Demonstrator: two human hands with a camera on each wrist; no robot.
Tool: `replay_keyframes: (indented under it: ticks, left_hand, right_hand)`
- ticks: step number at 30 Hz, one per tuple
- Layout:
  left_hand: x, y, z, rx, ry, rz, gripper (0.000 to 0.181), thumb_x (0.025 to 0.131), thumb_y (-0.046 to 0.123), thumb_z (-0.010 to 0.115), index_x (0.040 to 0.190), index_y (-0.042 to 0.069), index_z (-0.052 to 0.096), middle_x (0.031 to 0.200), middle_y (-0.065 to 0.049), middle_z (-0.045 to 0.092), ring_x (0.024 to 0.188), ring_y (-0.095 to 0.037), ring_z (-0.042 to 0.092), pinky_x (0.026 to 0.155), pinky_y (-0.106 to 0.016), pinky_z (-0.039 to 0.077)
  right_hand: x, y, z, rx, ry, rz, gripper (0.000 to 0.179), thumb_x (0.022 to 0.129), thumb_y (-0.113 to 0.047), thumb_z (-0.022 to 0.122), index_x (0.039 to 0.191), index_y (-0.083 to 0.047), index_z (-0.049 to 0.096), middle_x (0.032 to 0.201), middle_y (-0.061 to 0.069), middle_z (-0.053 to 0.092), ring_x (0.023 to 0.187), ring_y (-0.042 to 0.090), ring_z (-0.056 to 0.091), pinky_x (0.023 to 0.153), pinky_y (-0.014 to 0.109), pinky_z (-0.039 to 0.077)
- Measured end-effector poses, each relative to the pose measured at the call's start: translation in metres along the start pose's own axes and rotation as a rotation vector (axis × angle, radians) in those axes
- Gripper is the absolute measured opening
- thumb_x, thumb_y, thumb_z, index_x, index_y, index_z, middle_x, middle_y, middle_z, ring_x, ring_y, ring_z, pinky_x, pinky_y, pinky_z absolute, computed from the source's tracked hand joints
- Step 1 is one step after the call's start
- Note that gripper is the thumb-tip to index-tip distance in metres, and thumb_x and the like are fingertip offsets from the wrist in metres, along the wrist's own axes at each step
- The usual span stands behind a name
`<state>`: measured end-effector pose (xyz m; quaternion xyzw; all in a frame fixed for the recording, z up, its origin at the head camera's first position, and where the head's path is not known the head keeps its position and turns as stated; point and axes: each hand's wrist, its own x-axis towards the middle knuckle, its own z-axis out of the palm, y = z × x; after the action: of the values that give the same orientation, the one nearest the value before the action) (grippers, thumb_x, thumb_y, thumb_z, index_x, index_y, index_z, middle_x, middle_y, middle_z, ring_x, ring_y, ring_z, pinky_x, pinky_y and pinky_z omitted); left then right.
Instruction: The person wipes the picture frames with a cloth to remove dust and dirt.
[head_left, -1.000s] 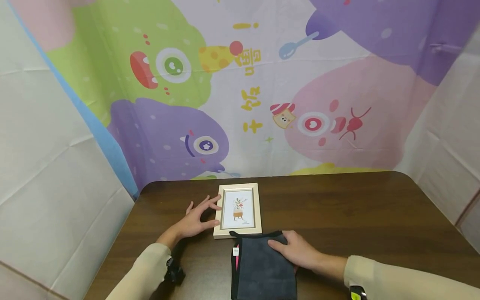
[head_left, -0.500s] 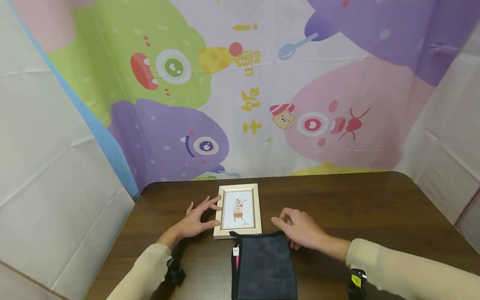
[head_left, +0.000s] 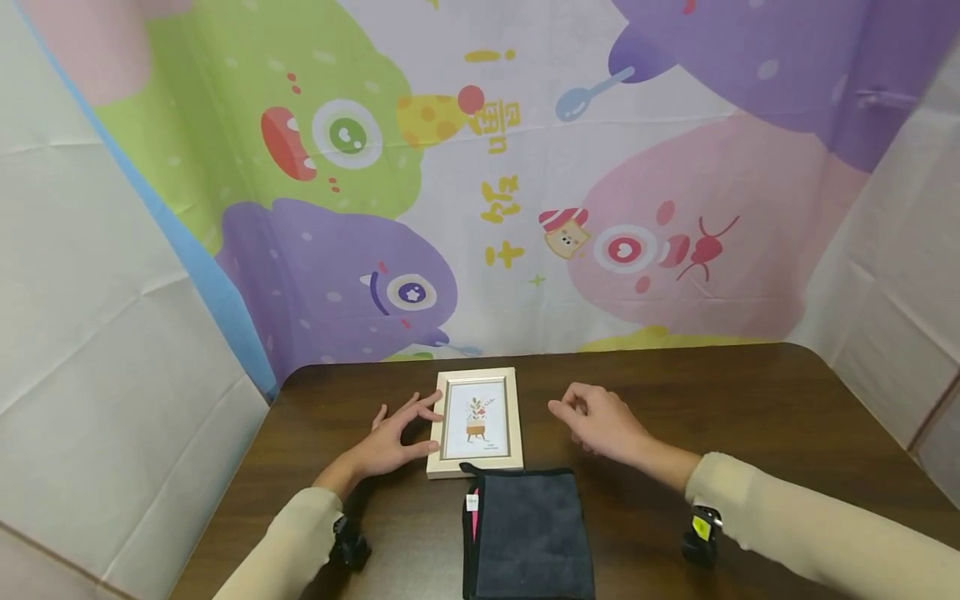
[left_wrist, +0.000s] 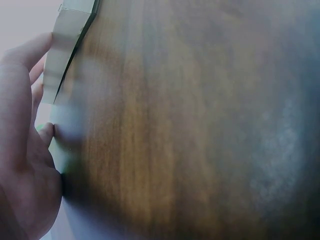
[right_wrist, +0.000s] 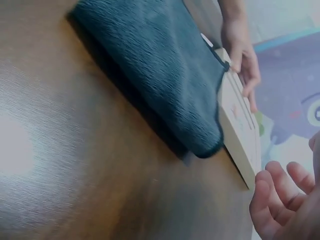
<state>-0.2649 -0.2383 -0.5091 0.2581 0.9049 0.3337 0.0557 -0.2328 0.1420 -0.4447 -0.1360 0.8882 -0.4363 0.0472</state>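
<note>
A cream picture frame point(head_left: 512, 425) with a potted-plant print lies flat on the brown table point(head_left: 675, 417). At its left edge is my left hand point(head_left: 386, 442), thumb and fingers spread and touching the frame's side. In the left wrist view those fingers point(left_wrist: 35, 50) reach the frame's side wall point(left_wrist: 62, 45). A folded dark grey cloth point(head_left: 532, 533) with black edging lies just in front of the frame, its hanging loop overlapping the lower edge. My right hand point(head_left: 603, 425) hovers to the right of the frame, fingers loosely curled, holding nothing.
A cartoon-printed curtain point(head_left: 495, 208) hangs behind the table's back edge. Pale fabric walls point(head_left: 112, 292) stand on the left and right. A black wrist camera point(head_left: 350, 543) is strapped to the left wrist, another point(head_left: 702, 533) to the right.
My right hand has let go of the cloth's upper right corner and moved up and away, past the frame's right side. The left hand and the frame have stayed in place.
</note>
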Motion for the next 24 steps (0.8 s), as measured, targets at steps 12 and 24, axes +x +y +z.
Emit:
replay_keyframes:
  ticks: [12, 24]
  left_hand:
    - [-0.001, 0.0, 0.0, 0.006, 0.001, -0.005, 0.045, 0.088, 0.05, 0.068, 0.127, 0.029, 0.056, 0.159, 0.01, 0.025, 0.148, -0.031, 0.009, 0.105, -0.069, -0.01]
    - [-0.001, -0.001, 0.0, 0.001, 0.0, 0.002, 0.044, 0.089, 0.048, 0.068, 0.127, 0.03, 0.056, 0.159, 0.009, 0.025, 0.148, -0.03, 0.009, 0.105, -0.069, -0.011]
  right_hand:
    - [0.02, 0.008, 0.0, 0.061, -0.1, -0.194, 0.014, 0.095, -0.031, 0.066, 0.097, -0.017, 0.064, 0.085, 0.012, 0.067, 0.071, 0.028, 0.066, 0.062, 0.039, 0.057]
    - [0.043, 0.024, 0.003, -0.063, -0.112, -0.476, 0.028, 0.089, -0.035, 0.072, 0.113, -0.023, 0.066, 0.12, -0.003, 0.057, 0.11, 0.026, 0.058, 0.075, 0.036, 0.056]
